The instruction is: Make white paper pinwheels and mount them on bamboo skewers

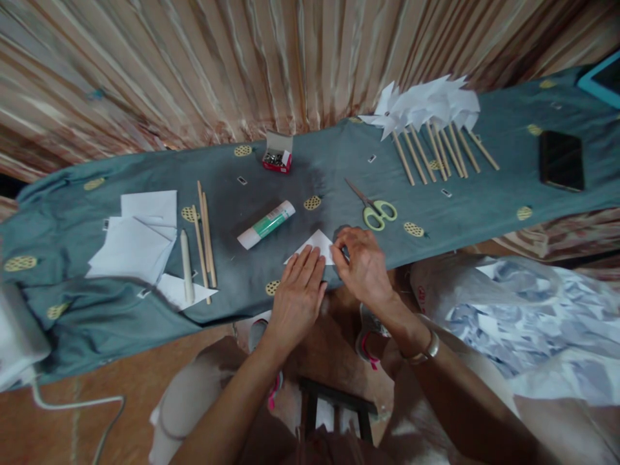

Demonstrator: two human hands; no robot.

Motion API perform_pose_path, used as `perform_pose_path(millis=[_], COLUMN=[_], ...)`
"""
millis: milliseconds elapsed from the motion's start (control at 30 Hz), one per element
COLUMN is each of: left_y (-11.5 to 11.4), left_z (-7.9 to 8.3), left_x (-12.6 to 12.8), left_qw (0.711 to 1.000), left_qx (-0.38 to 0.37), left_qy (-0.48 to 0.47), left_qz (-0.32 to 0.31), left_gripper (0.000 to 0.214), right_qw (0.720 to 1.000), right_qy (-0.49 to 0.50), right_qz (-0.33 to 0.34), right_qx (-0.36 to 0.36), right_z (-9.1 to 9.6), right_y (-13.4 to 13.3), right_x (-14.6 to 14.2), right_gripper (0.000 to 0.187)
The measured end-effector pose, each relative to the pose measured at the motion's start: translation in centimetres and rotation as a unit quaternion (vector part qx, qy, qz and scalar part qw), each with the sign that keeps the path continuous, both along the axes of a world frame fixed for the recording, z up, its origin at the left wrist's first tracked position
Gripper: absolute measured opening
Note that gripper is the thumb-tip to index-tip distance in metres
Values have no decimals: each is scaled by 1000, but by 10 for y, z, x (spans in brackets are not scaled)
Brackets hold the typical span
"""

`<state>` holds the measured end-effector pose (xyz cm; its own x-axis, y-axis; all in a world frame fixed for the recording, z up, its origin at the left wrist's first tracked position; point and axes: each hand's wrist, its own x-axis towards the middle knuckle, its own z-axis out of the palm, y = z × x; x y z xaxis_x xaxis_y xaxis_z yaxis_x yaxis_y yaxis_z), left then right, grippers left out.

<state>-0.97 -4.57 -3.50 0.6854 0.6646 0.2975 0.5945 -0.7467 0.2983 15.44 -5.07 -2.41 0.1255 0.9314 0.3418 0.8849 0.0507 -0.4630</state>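
A small white sheet of paper (317, 240), folded into a triangle, lies at the table's front edge with its point facing away from me. My left hand (301, 281) rests flat on it, fingers stretched out. At the paper's right corner, my right hand (363, 263) is closed, thumb and fingers pressed together; what they grip is hidden. Just beyond the right hand lie scissors (374, 210) with light green handles, blades pointing away to the left. A white and green glue stick (267, 225) lies behind the paper, to its left.
On the left are white paper squares (135, 248), a white stick-like tool (186, 265) and wooden sticks (206, 232). A red box of pins (278, 158) stands open at the back. Paper pinwheels (431, 110) and a phone (562, 160) lie right. A plastic bag (508, 316) holds paper scraps.
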Motion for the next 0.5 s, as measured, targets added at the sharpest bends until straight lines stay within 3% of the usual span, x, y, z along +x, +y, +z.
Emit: perform_pose_path(millis=[100, 267, 500], left_y=[0, 3, 12], left_z=[0, 2, 6], left_x=[0, -5, -38], left_qw=[1000, 999, 1000], left_qx=[-2, -9, 2], left_qy=[11, 29, 13], left_qz=[-8, -16, 0], left_gripper=[42, 43, 42], right_qw=[1000, 1000, 998], right_qy=[8, 29, 55], right_qz=[7, 10, -1], right_qx=[6, 3, 16], right_z=[-2, -8, -15], right_y=[-5, -15, -26], right_x=[1, 2, 14], right_gripper=[9, 23, 25])
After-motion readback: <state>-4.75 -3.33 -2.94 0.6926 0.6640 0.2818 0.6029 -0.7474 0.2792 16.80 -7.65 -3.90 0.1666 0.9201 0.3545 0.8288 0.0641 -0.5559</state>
